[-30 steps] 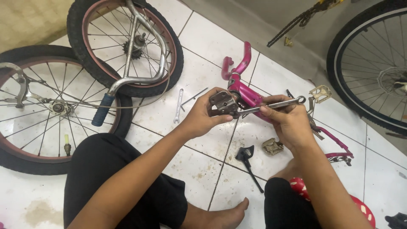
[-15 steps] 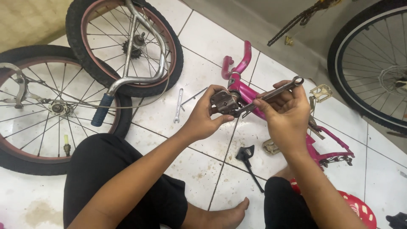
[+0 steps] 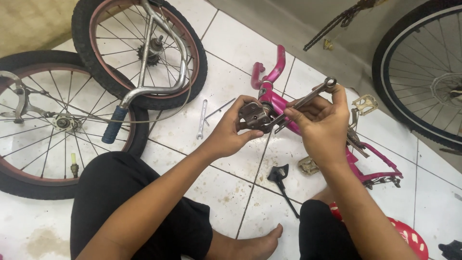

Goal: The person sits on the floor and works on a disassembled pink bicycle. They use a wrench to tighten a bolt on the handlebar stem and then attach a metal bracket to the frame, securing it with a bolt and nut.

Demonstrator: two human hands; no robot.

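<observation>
My left hand (image 3: 230, 131) grips a small grey metal bracket part (image 3: 253, 115) in front of me. My right hand (image 3: 321, 124) holds a long metal wrench (image 3: 306, 101) whose lower end sits on that part, its ring end raised up to the right. Just behind both hands lies a pink bicycle frame (image 3: 275, 72) on the white tiled floor (image 3: 226, 62). I sit on the floor with black trousers and a bare foot showing.
Two small bicycle wheels (image 3: 43, 125) lie at the left, silver handlebars with a blue grip (image 3: 114, 126) across them. A loose spanner (image 3: 202, 119), a black tool (image 3: 281, 179), a pedal (image 3: 365, 104), a large wheel (image 3: 418, 72) at right and a red item (image 3: 409, 238) surround me.
The wrench's free end has swung upward from nearly level to steeply raised, and my right hand rose with it. My left hand kept hold of the metal part.
</observation>
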